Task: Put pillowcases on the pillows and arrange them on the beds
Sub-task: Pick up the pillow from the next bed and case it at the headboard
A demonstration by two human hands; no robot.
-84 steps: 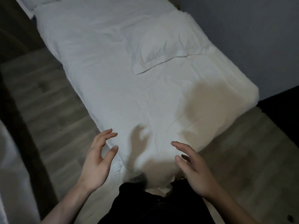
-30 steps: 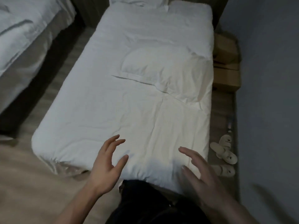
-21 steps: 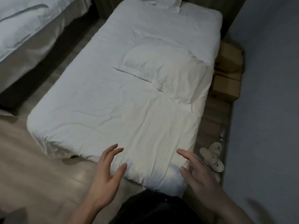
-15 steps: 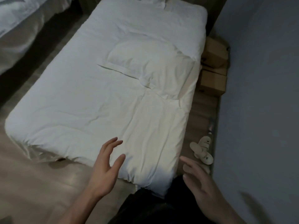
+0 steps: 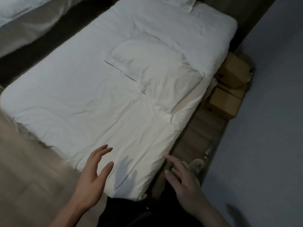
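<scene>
A white cased pillow [image 5: 152, 66] lies flat on the middle of the white bed [image 5: 78, 99], toward its right side. A second white pillow [image 5: 178, 1] shows at the bed's head, cut off by the top edge. My left hand [image 5: 93, 176] hovers open over the bed's near corner, fingers spread, holding nothing. Beyond the corner's right edge my right hand [image 5: 183, 179] is open too, above the floor. Both hands are well short of the pillow.
Another bed [image 5: 21, 15] stands at the upper left across a dark gap. Two cardboard boxes [image 5: 229, 89] sit between the bed and the grey wall [image 5: 270, 112] on the right. Slippers [image 5: 196, 165] lie on the wooden floor near my right hand.
The view has swung from the bed's left side around to its foot corner and closer. Both hands stay open and empty; the right hand now hangs past the bed's right edge.
</scene>
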